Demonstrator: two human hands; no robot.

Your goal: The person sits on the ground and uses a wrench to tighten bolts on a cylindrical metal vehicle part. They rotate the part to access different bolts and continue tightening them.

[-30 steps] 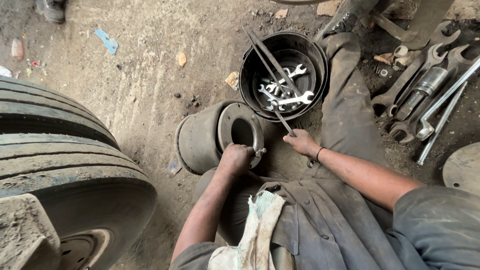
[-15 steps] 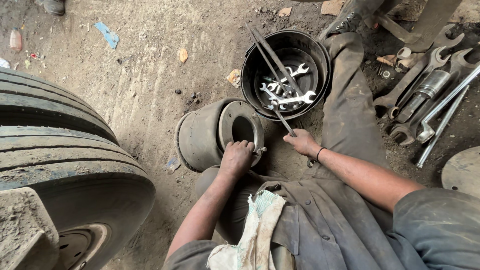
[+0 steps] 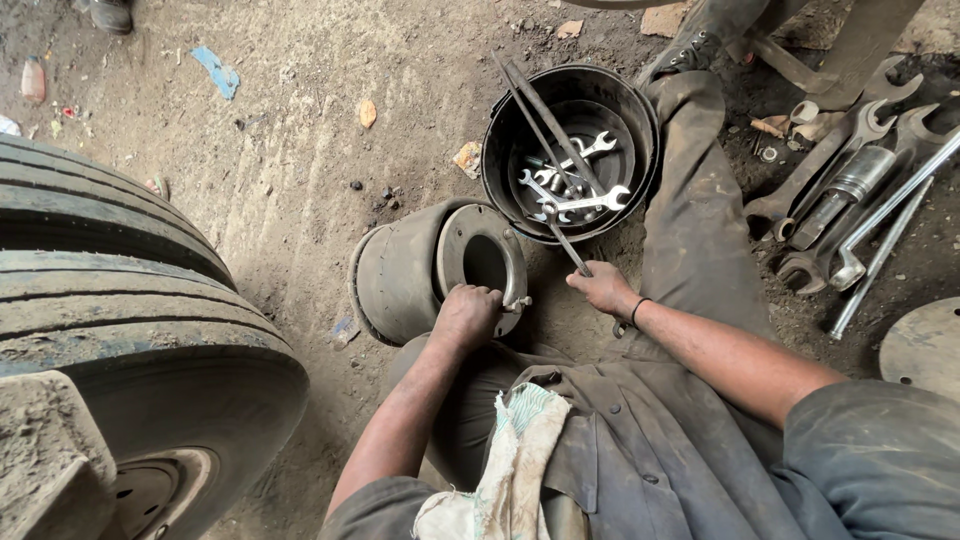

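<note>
On the dirt floor, the left hand [image 3: 466,315] clenches the drum's [image 3: 430,268] lower rim; the right hand [image 3: 603,290] grasps a rod [image 3: 548,155] slanting into the bucket [image 3: 640,120].

You wear a grimy grey work suit with short sleeves, a thin black band [image 3: 637,311] on your right wrist, and a stained pale cloth [image 3: 508,470] in your lap.
</note>
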